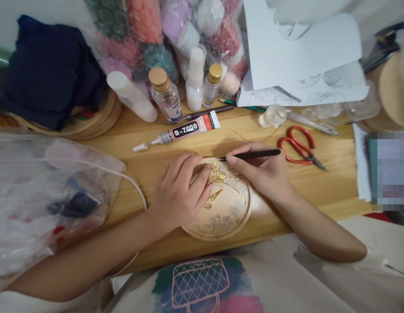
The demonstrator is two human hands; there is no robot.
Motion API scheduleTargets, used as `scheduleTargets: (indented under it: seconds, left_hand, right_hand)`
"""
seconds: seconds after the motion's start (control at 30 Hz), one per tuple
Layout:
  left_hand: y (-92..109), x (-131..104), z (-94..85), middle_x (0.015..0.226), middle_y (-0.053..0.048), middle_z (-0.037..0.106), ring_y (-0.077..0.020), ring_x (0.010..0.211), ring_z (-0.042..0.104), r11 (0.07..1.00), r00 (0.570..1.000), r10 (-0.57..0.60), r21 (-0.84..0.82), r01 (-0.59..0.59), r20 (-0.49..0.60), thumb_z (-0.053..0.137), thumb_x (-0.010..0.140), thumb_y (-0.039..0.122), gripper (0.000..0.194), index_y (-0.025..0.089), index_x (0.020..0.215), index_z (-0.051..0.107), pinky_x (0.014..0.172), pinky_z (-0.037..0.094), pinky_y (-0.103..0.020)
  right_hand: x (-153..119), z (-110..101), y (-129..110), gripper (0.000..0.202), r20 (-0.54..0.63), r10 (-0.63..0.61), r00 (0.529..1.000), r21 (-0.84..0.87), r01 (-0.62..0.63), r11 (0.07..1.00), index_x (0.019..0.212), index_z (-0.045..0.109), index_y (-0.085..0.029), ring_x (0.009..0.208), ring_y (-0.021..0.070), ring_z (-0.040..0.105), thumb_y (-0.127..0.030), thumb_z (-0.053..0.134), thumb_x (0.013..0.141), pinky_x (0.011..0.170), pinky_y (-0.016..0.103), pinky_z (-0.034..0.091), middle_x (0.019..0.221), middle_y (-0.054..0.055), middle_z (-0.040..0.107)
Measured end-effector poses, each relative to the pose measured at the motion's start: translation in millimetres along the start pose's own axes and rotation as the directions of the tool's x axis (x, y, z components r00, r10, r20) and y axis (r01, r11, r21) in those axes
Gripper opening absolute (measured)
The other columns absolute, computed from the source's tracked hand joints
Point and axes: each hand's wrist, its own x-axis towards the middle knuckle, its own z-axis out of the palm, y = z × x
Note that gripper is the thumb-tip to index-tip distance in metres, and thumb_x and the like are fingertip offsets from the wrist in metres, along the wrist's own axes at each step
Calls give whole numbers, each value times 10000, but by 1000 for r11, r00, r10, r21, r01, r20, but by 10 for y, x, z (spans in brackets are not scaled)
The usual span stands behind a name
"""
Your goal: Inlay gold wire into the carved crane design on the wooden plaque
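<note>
A round wooden disc (195,221) lies on the table, bearing a drawn wave and a bird-like figure outlined in gold wire (218,176). My left hand (179,187) rests over the disc's left side, fingers stretched across it and hiding part of the design. In my right hand (263,171), a slim tool with a dark handle (260,154) is pinched like a pen. Its thin tip reaches the disc's upper edge near my left fingers; the exact kind of tool cannot be made out.
Behind the disc lie a B-7000 glue tube (185,129) and its white nozzle cap (140,147). Red-handled pliers (298,145) are at right. Several small bottles (166,95), bubble-wrapped bundles (145,21) and paper sheets (303,52) line the back. A plastic bag (74,174) and white cable (137,184) are left.
</note>
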Motion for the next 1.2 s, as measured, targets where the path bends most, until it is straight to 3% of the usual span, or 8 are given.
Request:
scheduleTargets:
  seconds: [0.33,0.73,1.2]
  left_hand:
    - [-5,-16,3,1117,-175,628,-305,1053,564,1000,1000,10,-17,-10,-7,595,877,242,257,98,1079,659,858,511,-436]
    - [-9,-32,37,1164,-203,588,-316,1093,536,987,998,-44,-150,50,46,535,909,221,252,92,1086,660,890,514,-496]
    - [-4,-29,45,1154,-191,599,-309,1078,546,990,999,-19,-140,24,35,556,902,234,266,90,1104,653,896,520,-492]
  right_hand:
    - [4,34,-13,55,-50,48,998,26,-47,999,726,713,-233,629,145,668,-196,750,745,569,274,547,711,5,731]
    - [15,24,4,139,-29,17,999,2,-17,1000,726,710,-189,654,154,670,-318,761,736,614,285,562,730,33,732]
    - [17,29,-14,122,-42,23,999,15,-23,1000,710,716,-192,629,138,652,-300,772,715,601,269,550,707,27,726]
